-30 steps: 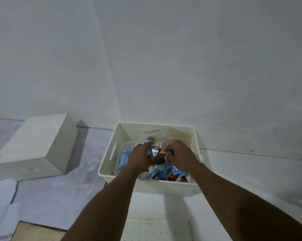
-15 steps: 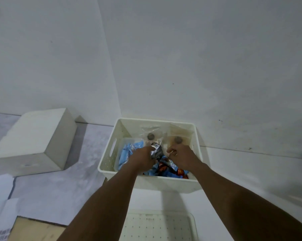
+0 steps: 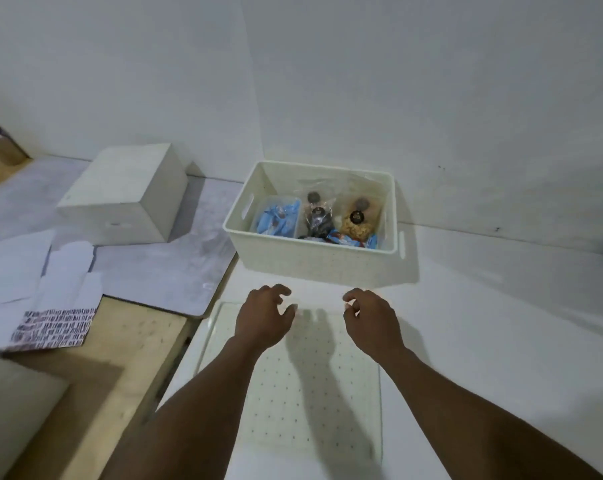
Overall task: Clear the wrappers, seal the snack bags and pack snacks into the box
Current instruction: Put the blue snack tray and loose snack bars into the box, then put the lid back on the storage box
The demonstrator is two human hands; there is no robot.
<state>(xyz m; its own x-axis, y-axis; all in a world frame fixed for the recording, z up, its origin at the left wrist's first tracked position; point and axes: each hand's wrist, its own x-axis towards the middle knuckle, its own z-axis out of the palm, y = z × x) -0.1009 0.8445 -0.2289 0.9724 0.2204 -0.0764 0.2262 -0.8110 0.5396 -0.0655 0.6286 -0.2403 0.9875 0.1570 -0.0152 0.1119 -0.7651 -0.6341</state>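
A cream plastic box (image 3: 314, 263) stands on the white table against the wall. Inside it lie blue snack packs in a clear tub (image 3: 276, 218), a clear bag of dark snacks (image 3: 316, 218), a clear bag of yellow snacks (image 3: 357, 221), and blue-and-red wrapped packs (image 3: 345, 239) along the front wall. My left hand (image 3: 263, 315) and my right hand (image 3: 371, 318) hover in front of the box, above a white dotted lid (image 3: 293, 386). Both hands hold nothing, their fingers loosely curled.
A closed white box (image 3: 127, 195) sits to the left on a grey mat (image 3: 175, 268). Flattened white cardboard with a patterned edge (image 3: 47, 303) lies at the left on a wooden board (image 3: 120, 362). The wall rises right behind the cream box.
Both hands have come out of the box and pulled back toward me, letting go of the snack packs. The view has tilted down and the lid shows in full.
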